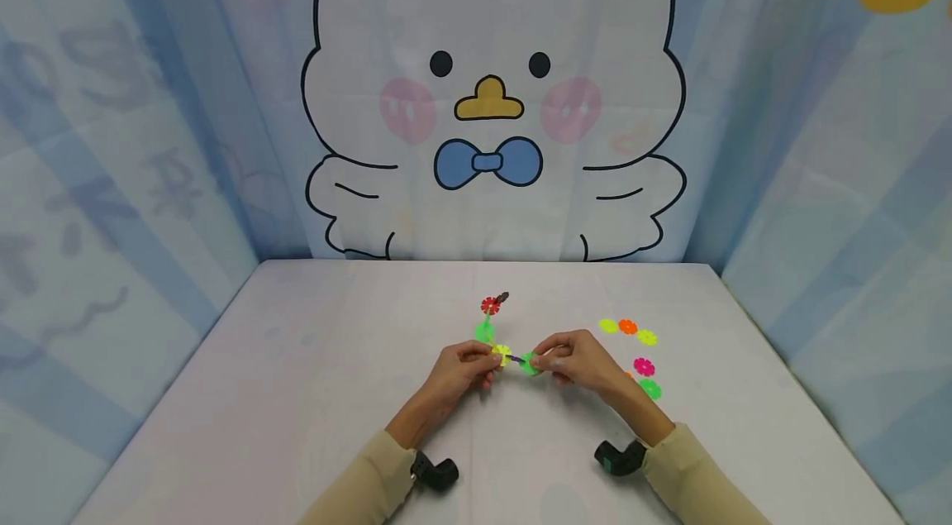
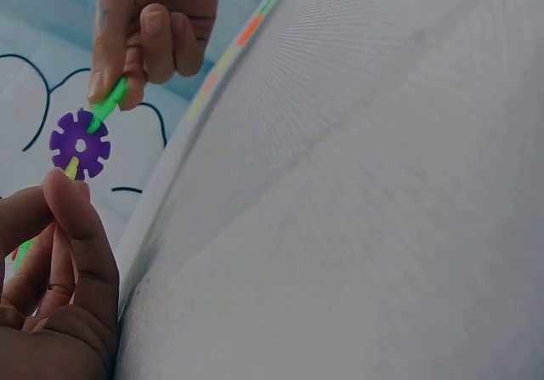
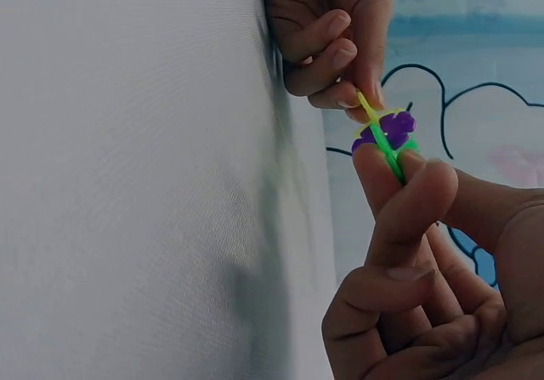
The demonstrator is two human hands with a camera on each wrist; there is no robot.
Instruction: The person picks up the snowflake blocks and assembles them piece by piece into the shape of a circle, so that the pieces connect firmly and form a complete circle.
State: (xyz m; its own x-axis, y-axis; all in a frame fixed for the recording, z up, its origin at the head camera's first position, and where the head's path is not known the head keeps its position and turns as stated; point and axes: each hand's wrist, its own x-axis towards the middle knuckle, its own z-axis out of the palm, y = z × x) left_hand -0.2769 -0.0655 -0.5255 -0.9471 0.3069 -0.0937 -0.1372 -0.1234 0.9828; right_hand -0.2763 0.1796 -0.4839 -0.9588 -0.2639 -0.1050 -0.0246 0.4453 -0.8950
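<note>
My left hand (image 1: 464, 368) pinches a yellow notched plastic disc (image 1: 502, 354) between thumb and fingertips. A green notched disc (image 1: 528, 365) is pinched by my right hand (image 1: 580, 360), to its right. Between them a purple notched disc (image 2: 61, 144) stands slotted into both the yellow and the green one. From the yellow disc the chain runs away from me through another green disc (image 1: 484, 332) and a red disc (image 1: 486, 304) to a dark brown disc (image 1: 503, 296). Fingers partly cover the yellow and near green discs.
On the white table (image 1: 335, 343), loose discs lie to the right: a yellow disc (image 1: 608, 326), an orange disc (image 1: 628, 327), another yellow (image 1: 648, 338), a pink disc (image 1: 644, 367) and a green disc (image 1: 652, 389). My right wrist partly hides another orange piece. A cartoon-printed curtain (image 1: 483, 219) rises behind.
</note>
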